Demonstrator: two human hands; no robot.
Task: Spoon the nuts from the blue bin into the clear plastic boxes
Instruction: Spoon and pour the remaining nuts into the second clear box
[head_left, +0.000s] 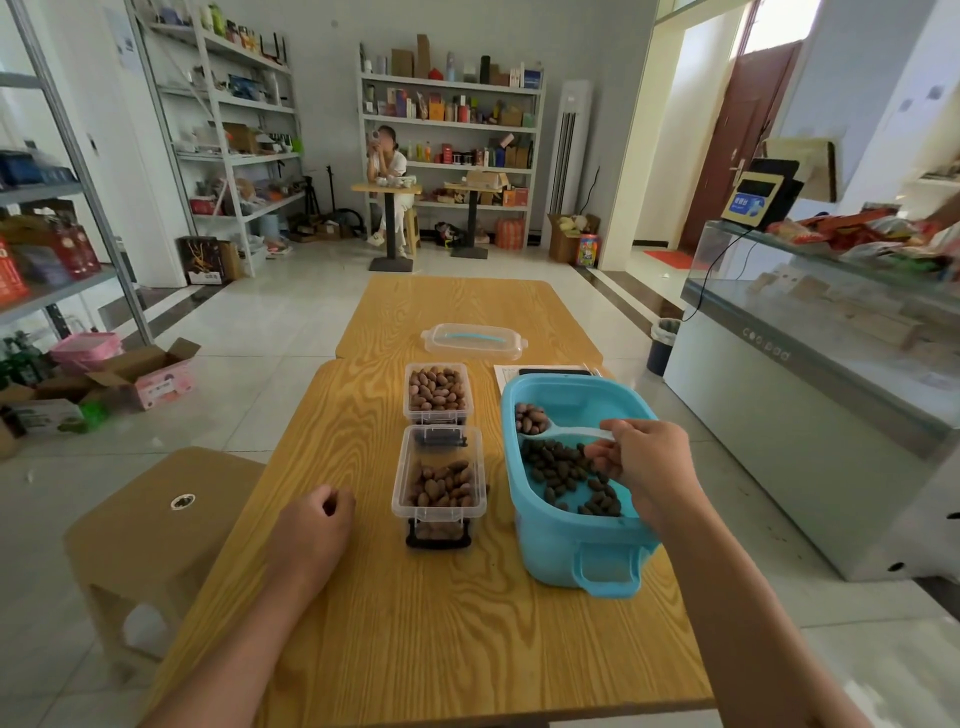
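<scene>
Blue bin (566, 551) hides its near nuts (566, 475) – right hand (647, 467) pinches the loaded spoon (550, 428) above it. Left hand (314, 525) lies loosely curled on the wooden table (363, 623), beside two clear boxes (439, 480).

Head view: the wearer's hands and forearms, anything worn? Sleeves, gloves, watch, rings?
Nothing worn that shows. Left hand and right hand are both bare, without gloves. Both forearms are uncovered to the bottom edge of the frame, so no sleeve or cuff appears. No watch, band or ring is visible, and no markings.
</scene>
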